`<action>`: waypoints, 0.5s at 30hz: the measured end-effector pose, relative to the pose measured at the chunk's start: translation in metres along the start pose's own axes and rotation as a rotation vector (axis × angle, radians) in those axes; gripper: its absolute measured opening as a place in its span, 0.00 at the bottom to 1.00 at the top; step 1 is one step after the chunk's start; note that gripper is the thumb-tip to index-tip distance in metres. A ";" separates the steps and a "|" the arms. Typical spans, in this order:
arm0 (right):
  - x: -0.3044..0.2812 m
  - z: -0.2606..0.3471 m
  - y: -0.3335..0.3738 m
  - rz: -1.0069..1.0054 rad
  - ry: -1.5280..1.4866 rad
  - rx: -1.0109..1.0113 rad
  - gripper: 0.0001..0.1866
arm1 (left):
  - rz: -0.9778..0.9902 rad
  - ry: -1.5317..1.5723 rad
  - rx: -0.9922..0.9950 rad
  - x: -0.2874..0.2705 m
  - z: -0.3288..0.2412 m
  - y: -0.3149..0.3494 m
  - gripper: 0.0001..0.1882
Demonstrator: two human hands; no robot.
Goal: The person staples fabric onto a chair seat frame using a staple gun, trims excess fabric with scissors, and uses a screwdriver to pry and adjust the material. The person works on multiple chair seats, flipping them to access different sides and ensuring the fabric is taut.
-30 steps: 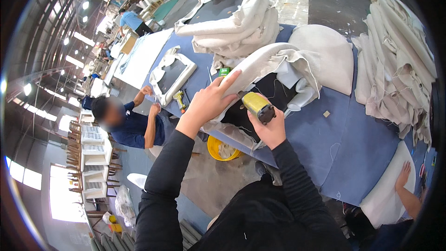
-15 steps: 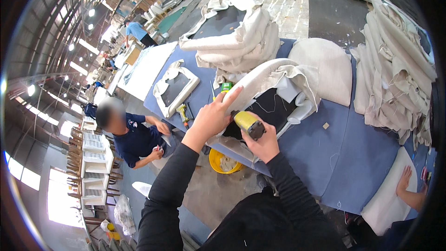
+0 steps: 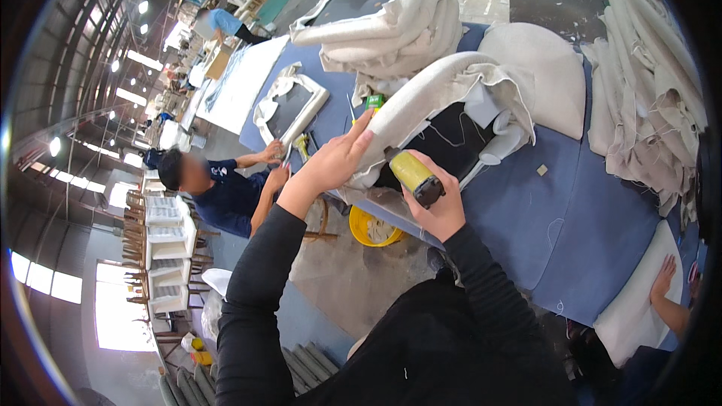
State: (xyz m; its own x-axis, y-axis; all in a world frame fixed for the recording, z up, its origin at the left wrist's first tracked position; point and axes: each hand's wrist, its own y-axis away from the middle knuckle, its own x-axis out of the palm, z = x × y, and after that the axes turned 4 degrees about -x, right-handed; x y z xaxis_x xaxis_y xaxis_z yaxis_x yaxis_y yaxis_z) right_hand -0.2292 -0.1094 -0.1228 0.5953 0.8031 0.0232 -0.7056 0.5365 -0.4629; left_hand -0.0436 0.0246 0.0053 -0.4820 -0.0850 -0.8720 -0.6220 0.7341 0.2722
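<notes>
My right hand (image 3: 444, 207) is wrapped round a yellow-green and black staple gun (image 3: 412, 175), its nose over the near edge of a chair back panel (image 3: 429, 86). The panel is curved and padded in beige fabric, with its black inner face (image 3: 451, 139) turned up. Loose fabric and white padding (image 3: 485, 109) gather along its right side. My left hand (image 3: 336, 162) lies against the panel's left outer edge, fingers stretched out and pointing away from me. The gun's tip and the spot under it are partly hidden.
Beige covers (image 3: 391, 37) are piled behind the panel on the blue table (image 3: 511, 233); another stack (image 3: 639, 90) stands right. A smaller frame (image 3: 297, 113) and another tool (image 3: 303, 146) lie left. A yellow bucket (image 3: 368, 229) stands below. One co-worker (image 3: 233, 188) is left; a hand (image 3: 663, 278) shows right.
The view has shifted, so the table sits a little differently. My left hand's fingers now lie lower along the panel edge. The co-worker at left has leaned toward the smaller frame, arms reaching out.
</notes>
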 end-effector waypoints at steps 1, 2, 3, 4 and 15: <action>0.002 0.000 0.000 0.011 -0.029 0.021 0.34 | -0.027 -0.080 0.064 0.000 -0.006 0.007 0.34; 0.003 0.002 0.001 0.022 -0.056 0.042 0.34 | -0.053 -0.159 0.130 0.001 -0.010 0.012 0.34; 0.005 0.004 0.000 0.032 -0.084 0.056 0.34 | -0.056 -0.215 0.138 0.000 -0.013 0.016 0.34; 0.006 0.006 0.001 0.040 -0.099 0.096 0.33 | -0.059 -0.270 0.148 0.000 -0.015 0.019 0.35; -0.002 0.017 -0.004 0.034 -0.020 -0.009 0.34 | -0.074 -0.338 0.158 0.003 -0.020 0.015 0.49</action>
State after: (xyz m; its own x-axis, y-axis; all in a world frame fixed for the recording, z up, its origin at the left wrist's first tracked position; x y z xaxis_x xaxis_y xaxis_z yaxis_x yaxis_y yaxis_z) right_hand -0.2335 -0.1087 -0.1058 0.5628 0.8262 0.0250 -0.7219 0.5060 -0.4721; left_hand -0.0669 0.0215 0.0148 -0.1920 0.0666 -0.9791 -0.5322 0.8312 0.1610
